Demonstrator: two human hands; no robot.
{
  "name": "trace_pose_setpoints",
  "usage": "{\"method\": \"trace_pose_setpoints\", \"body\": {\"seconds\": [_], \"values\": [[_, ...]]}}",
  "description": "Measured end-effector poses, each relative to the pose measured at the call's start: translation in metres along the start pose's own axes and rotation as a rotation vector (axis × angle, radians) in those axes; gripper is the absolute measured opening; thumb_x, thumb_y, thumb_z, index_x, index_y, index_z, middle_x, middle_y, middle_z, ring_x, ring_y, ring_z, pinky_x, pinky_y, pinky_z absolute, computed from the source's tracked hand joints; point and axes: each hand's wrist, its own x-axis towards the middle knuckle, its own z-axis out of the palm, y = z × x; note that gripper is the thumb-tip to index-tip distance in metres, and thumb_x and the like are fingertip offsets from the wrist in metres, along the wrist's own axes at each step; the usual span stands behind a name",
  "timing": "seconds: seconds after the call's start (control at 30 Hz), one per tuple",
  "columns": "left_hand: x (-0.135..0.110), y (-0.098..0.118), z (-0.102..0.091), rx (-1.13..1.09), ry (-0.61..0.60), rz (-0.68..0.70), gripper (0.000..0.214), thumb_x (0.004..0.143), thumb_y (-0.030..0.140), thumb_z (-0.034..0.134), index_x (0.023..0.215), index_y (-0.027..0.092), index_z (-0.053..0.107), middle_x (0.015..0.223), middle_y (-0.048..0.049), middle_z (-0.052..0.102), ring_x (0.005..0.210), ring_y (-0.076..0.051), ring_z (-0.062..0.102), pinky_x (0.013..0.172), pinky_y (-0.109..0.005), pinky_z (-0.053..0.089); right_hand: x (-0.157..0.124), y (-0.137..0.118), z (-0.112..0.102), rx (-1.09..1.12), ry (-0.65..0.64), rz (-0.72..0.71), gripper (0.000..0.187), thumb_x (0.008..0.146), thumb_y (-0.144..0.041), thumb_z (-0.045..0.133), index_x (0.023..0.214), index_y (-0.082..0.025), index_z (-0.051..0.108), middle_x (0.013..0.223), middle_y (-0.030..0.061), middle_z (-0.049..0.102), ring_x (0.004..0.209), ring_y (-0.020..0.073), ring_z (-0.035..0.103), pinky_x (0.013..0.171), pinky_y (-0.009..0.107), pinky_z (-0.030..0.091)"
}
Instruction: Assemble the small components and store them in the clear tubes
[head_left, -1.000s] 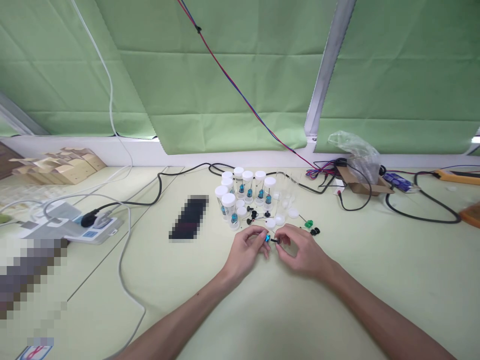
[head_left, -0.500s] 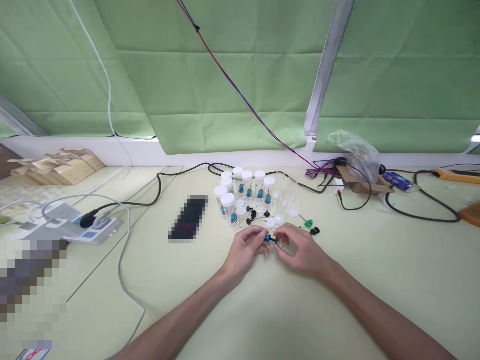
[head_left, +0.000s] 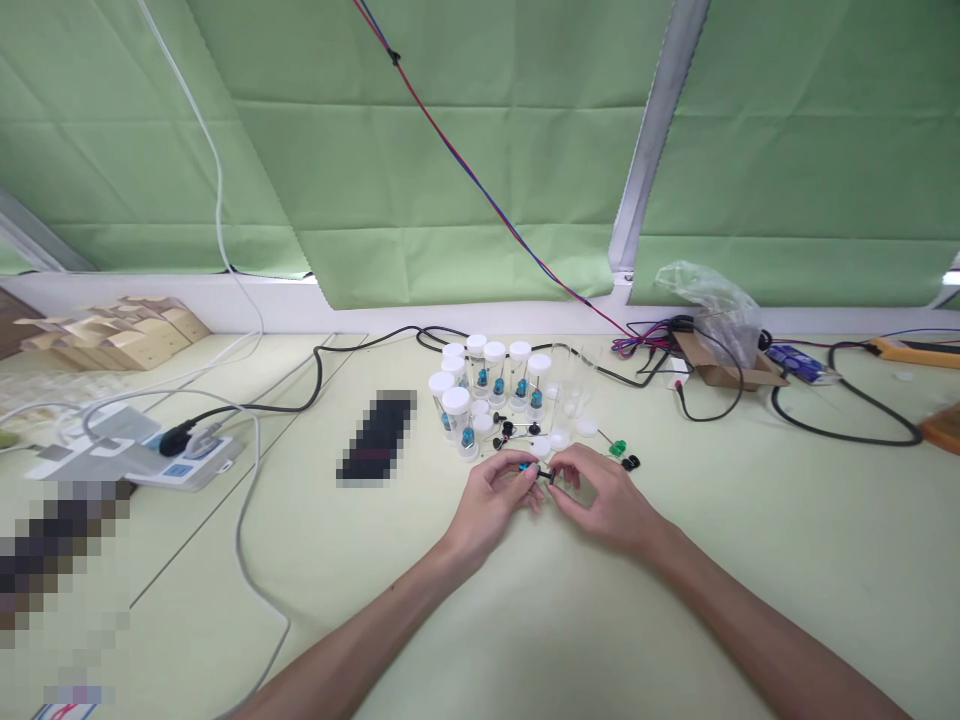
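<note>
My left hand [head_left: 491, 500] pinches a small blue part [head_left: 524, 468] at its fingertips. My right hand [head_left: 600, 498] pinches a black piece [head_left: 547, 477] against it, both just above the table [head_left: 675, 600]. I judge a slipped pinch could flick either piece into the capped vials [head_left: 487, 385] just behind, tipping them.
</note>
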Motion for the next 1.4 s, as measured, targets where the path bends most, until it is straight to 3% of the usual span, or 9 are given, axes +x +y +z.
{"method": "trace_pose_setpoints", "body": {"seconds": [0.5,0.87,1.1,1.4], "values": [[-0.0014,0.0012,-0.0004,0.154,-0.017,0.113,0.023,0.084,0.035,0.060,0.099,0.018,0.059,0.065,0.0016,0.057,0.056,-0.012,0.054,0.057,-0.026,0.047,-0.0003,0.0039,0.0017,0.034,0.023,-0.010,0.018,0.088,-0.017,0.055,0.105,-0.022,0.057,0.088,0.0057,0.062,0.076,0.0186,0.059,0.071,0.032,0.050],[-0.0039,0.0013,0.0039,0.255,0.013,0.168,0.022,0.087,0.034,0.058,0.100,0.017,0.060,0.068,0.0001,0.057,0.056,-0.010,0.052,0.055,-0.024,0.046,0.0006,0.0040,0.0023,0.094,0.038,-0.030,0.021,0.091,-0.016,0.053,0.111,-0.021,0.058,0.096,0.0074,0.064,0.087,0.0204,0.060,0.078,0.034,0.050],[-0.0049,-0.0001,0.0046,0.293,0.031,0.191,0.023,0.088,0.035,0.056,0.102,0.018,0.059,0.071,-0.0001,0.058,0.056,-0.010,0.052,0.055,-0.024,0.045,-0.0004,0.0032,0.0038,0.125,0.033,0.040,0.020,0.091,-0.018,0.054,0.110,-0.021,0.058,0.092,0.0058,0.062,0.076,0.0173,0.059,0.072,0.031,0.048],[-0.0081,0.0030,0.0052,0.324,0.030,0.180,0.022,0.086,0.033,0.058,0.102,0.018,0.058,0.070,0.0000,0.058,0.057,-0.011,0.053,0.056,-0.024,0.046,0.0001,-0.0020,0.0039,0.245,0.046,0.235,0.014,0.089,-0.025,0.057,0.102,-0.022,0.059,0.094,0.0036,0.066,0.082,0.0170,0.062,0.077,0.030,0.049]]}}
